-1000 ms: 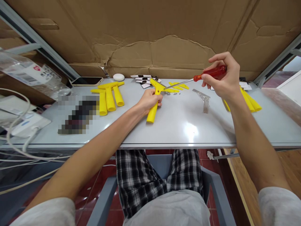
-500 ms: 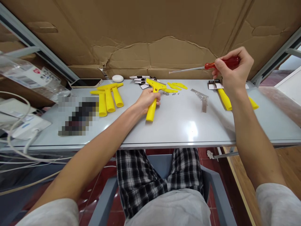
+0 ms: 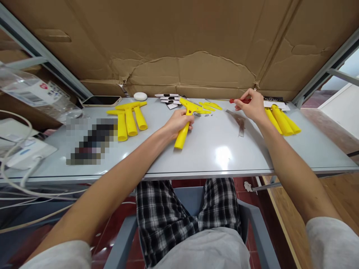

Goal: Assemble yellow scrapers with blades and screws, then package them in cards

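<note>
My left hand [image 3: 179,122] is wrapped round the neck of a yellow T-shaped handle [image 3: 182,137], its wide head up and its hollow end toward me. My right hand [image 3: 251,104] grips a red-handled screwdriver [image 3: 232,101] low over the back of the table; the shaft points left. Small metal screws [image 3: 206,115] and flat yellow pieces [image 3: 213,106] lie right of the held handle's head. Thin metallic blades [image 3: 241,127] rest in front of my right hand. White-and-black packets [image 3: 168,98] lie behind my left hand.
Three yellow handles [image 3: 130,121] lie at left, and more yellow handles [image 3: 284,121] at right beside a black-and-white packet [image 3: 276,103]. A phone [image 3: 102,101], white oval object [image 3: 140,96], plastic bag [image 3: 33,89] and cables edge the left. Cardboard [image 3: 179,45] stands behind the table.
My right hand has come down and left with the screwdriver, from raised in the air to low near the table's back. The yellow handles at right are now uncovered. My left hand keeps its hold.
</note>
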A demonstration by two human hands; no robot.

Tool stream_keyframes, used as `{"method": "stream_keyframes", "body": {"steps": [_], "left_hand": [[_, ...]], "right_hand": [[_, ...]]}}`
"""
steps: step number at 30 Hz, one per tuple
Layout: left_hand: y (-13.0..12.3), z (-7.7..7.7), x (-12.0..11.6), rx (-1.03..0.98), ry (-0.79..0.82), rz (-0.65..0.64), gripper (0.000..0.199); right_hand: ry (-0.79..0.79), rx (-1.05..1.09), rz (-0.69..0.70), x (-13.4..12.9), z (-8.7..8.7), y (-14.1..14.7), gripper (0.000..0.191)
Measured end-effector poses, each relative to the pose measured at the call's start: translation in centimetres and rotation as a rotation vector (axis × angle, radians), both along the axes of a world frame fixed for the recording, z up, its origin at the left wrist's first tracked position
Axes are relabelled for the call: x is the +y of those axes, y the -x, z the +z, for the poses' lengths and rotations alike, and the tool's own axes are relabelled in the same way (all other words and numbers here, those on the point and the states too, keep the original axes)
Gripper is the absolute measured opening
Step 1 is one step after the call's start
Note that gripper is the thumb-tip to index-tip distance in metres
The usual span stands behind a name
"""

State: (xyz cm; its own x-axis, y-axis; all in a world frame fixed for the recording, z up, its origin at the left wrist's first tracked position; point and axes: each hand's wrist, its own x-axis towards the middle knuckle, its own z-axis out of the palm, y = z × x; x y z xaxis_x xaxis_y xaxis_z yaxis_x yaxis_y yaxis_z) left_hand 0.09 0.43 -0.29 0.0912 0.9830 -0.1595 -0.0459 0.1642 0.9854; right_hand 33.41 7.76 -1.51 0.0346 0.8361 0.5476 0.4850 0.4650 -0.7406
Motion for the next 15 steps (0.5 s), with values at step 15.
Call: {"method": "stream_keyframes", "body": {"steps": [15], "left_hand": [[0.16, -0.04, -0.71, 0.196, -0.122, -0.068, 0.031]], "right_hand": [[0.185, -0.572, -0.115, -0.65, 0.46, -0.91, 0.025]]}}
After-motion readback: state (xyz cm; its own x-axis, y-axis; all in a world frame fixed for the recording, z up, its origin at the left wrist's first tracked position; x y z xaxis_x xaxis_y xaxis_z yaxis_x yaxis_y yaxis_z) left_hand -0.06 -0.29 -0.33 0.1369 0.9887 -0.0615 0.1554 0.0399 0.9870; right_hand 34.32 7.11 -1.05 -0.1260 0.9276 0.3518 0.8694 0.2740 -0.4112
